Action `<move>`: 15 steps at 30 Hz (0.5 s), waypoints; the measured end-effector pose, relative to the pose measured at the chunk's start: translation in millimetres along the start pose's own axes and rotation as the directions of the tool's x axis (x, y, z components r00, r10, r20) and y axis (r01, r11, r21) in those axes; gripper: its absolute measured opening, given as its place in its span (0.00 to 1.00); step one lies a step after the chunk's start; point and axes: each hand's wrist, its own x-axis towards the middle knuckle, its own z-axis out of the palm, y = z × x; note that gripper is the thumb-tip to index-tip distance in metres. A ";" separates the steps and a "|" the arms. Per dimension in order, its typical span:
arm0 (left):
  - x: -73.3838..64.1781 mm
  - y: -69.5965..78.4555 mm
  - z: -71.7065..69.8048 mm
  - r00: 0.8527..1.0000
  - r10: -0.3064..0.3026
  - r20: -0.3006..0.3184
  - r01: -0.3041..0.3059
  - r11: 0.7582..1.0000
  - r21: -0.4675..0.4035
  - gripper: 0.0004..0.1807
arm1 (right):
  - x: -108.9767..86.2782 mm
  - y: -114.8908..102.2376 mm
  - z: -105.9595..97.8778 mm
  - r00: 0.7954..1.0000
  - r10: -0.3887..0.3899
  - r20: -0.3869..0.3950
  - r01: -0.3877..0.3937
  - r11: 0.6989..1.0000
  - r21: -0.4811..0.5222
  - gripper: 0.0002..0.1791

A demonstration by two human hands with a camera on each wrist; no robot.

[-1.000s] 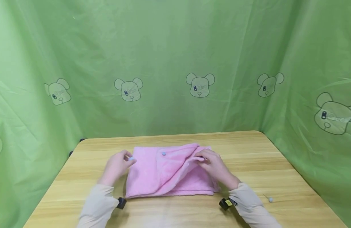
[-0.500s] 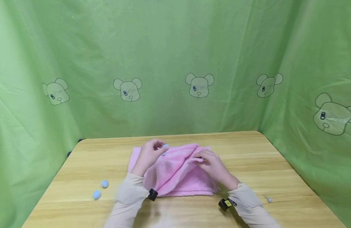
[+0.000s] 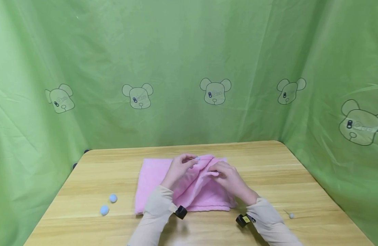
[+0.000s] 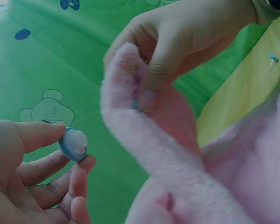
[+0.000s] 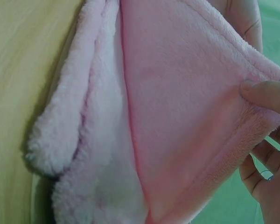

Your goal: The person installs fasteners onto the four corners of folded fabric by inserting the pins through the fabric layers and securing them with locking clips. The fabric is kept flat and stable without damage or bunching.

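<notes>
The pink cloth [image 3: 192, 193] lies folded on the worktop [image 3: 69, 218], its raised corner pinched by the right hand [image 3: 230, 179]. Just beside it, the left hand [image 3: 178, 171] pinches a blue-and-white cap [image 4: 73, 143]. Two pale-blue rounds [image 3: 104, 210] sit to the left, a blue-headed pin [image 3: 291, 215] to the right.

Lettering on the curtain [image 3: 176, 41], head view: a short pale outlined word, apparently "Qee", printed across the faces of the bear heads [image 3: 215, 93]; the initial Q is the surest letter, and the word is largest on the rightmost head [image 3: 360, 127]. Left wrist view: similar print, too faint to read. The yellow label [image 3: 246, 219] on the right sleeve's camera [image 3: 240, 221] is too small to read.
</notes>
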 end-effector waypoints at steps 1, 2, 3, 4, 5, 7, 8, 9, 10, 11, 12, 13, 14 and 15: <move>0.2 -1.5 2.2 1.000 -0.019 0.008 0.019 0.999 -0.033 0.18 | -0.1 0.0 0.0 1.000 -0.005 0.002 0.005 1.000 -0.001 0.13; 0.4 -3.0 4.5 0.999 -0.043 0.022 0.045 0.996 -0.083 0.18 | -0.2 -0.2 0.0 1.000 -0.010 0.005 0.010 1.000 0.001 0.13; 0.7 -4.7 6.9 0.997 -0.068 0.041 0.073 0.986 -0.147 0.18 | -0.2 -0.4 0.0 1.000 -0.013 0.008 0.013 1.000 0.002 0.13; 0.7 -6.0 9.2 0.994 -0.091 0.062 0.103 0.971 -0.216 0.19 | -0.3 -0.7 0.0 1.000 -0.014 0.011 0.014 1.000 0.003 0.13; 0.7 -7.0 11.3 0.991 -0.110 0.077 0.127 0.953 -0.274 0.20 | -0.3 -1.0 0.0 1.000 -0.014 0.015 0.014 1.000 0.005 0.13; 0.7 -8.8 14.8 0.985 -0.135 0.108 0.166 0.917 -0.364 0.20 | -0.3 -1.7 0.1 1.000 -0.010 0.021 0.010 1.000 0.004 0.12; 0.7 -9.3 16.1 0.982 -0.143 0.122 0.180 0.901 -0.395 0.21 | -0.3 -2.1 0.1 1.000 -0.006 0.024 0.006 1.000 0.004 0.12; 0.7 -9.7 17.0 0.982 -0.140 0.126 0.180 0.900 -0.398 0.21 | -0.2 -2.2 0.2 1.000 -0.003 0.027 0.003 1.000 0.002 0.12; 0.7 -10.0 17.6 0.983 -0.134 0.125 0.172 0.906 -0.386 0.21 | -0.1 -2.5 0.3 1.000 0.000 0.029 0.000 1.000 0.000 0.12; 0.6 -10.0 17.9 0.985 -0.124 0.122 0.161 0.916 -0.367 0.21 | 0.0 -2.8 0.5 1.000 0.003 0.031 -0.002 1.000 -0.001 0.13; 0.4 -9.8 18.0 0.985 -0.119 0.124 0.156 0.923 -0.351 0.20 | 0.2 -3.0 0.6 0.999 0.004 0.032 -0.004 1.000 -0.003 0.13; 0.3 -9.8 18.1 0.985 -0.116 0.128 0.154 0.927 -0.342 0.20 | 0.3 -3.1 0.7 0.999 0.006 0.033 -0.006 1.000 -0.002 0.13; 0.1 -9.9 18.1 0.986 -0.112 0.126 0.148 0.934 -0.326 0.20 | 0.3 -3.2 0.8 0.999 0.006 0.033 -0.006 1.000 -0.003 0.13; -0.1 -10.0 18.0 0.985 -0.112 0.128 0.148 0.937 -0.318 0.20 | 0.3 -3.3 1.0 0.999 0.006 0.034 -0.006 1.000 -0.003 0.14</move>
